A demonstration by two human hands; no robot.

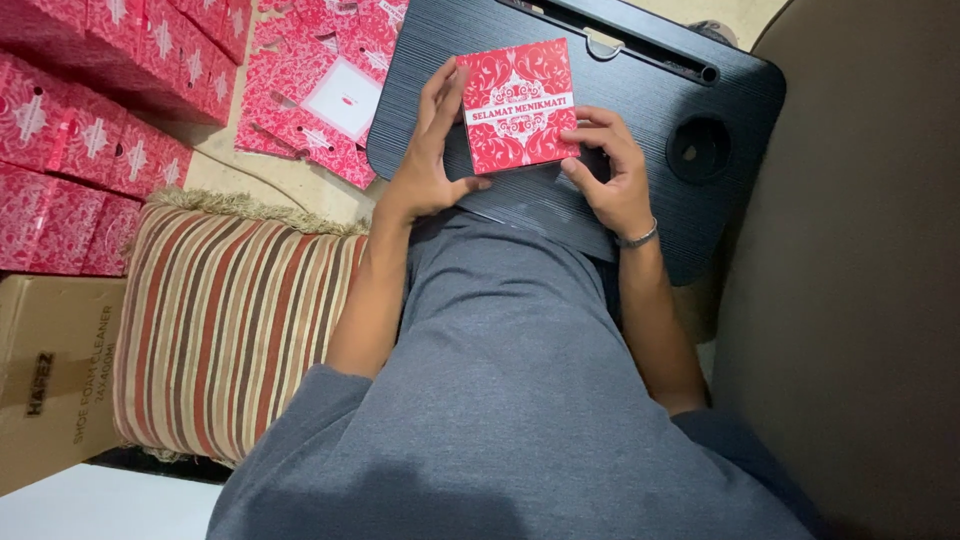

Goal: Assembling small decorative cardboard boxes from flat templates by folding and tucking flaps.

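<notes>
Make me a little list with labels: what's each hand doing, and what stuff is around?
left hand: left hand lies flat along the left edge of the red patterned box
right hand: right hand grips the box's lower right corner
box: closed, resting on the black lap desk
desk extras: round cup hole and a long slot
left of the person: striped cushion
floor: flat red box blanks, stacked red boxes, brown carton

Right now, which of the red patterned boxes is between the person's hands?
The red box on the black lap desk, touched by left hand and right hand; the others sit stacked on the floor.
</notes>
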